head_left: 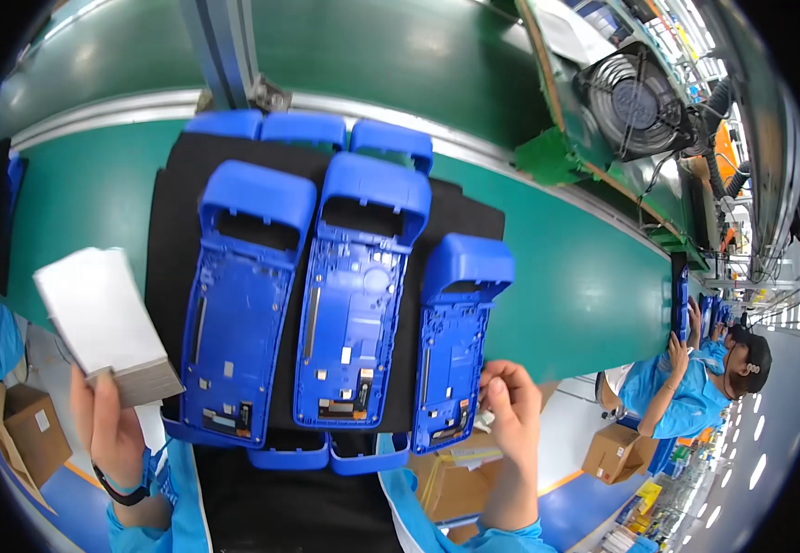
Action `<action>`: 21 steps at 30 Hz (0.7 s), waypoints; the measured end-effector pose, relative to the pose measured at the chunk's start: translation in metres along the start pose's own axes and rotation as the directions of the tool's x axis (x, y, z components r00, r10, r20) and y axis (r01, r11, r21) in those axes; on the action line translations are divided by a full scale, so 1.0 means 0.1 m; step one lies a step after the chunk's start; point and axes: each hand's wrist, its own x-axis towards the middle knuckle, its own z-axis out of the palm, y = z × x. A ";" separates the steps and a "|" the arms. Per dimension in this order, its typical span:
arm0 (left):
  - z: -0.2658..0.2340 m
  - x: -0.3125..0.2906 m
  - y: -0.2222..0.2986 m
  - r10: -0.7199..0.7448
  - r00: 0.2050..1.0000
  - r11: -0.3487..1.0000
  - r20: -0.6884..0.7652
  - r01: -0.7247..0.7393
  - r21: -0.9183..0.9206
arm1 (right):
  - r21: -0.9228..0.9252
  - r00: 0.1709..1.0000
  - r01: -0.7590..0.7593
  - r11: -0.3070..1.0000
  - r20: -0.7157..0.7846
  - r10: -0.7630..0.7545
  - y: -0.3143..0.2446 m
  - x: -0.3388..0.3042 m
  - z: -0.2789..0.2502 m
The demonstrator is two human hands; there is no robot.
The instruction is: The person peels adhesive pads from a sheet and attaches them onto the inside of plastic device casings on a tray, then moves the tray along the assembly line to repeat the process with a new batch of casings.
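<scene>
My left hand (112, 429) grips a thick stack of white sheets (100, 309) by its lower end, left of the blue plastic housings. My right hand (512, 410) is closed with thumb and fingertips together beside the lower right edge of the right housing (450, 364). What those fingers hold, if anything, is too small to make out. Next to it lie the middle housing (349, 318) and the left housing (234, 341), all with open inner faces up and hooded frames at the far end. Small pale pads and a dark connector piece sit near their lower ends.
The housings rest on a black foam tray (165, 221) over a green belt (566, 313), with more blue housings (303, 129) beneath. A metal post (220, 55) and a fan (637, 106) stand beyond. At right, a co-worker (694, 378) handles parts. Cardboard boxes (616, 452) stand below.
</scene>
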 end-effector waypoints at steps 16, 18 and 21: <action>0.59 0.33 0.83 -0.089 0.829 0.900 0.551 0.305 -0.312 | 0.317 0.986 0.083 0.945 -0.166 -0.030 -0.24 0.22 0.49; 0.61 0.38 0.88 -0.139 0.803 0.862 0.579 0.386 -0.329 | 0.344 0.993 0.029 0.939 -0.120 0.014 -0.25 0.25 0.41; 0.62 0.39 1.06 -0.074 0.723 0.824 0.687 0.433 -0.366 | 0.363 0.961 0.200 0.910 -0.253 -0.110 -0.19 0.18 0.26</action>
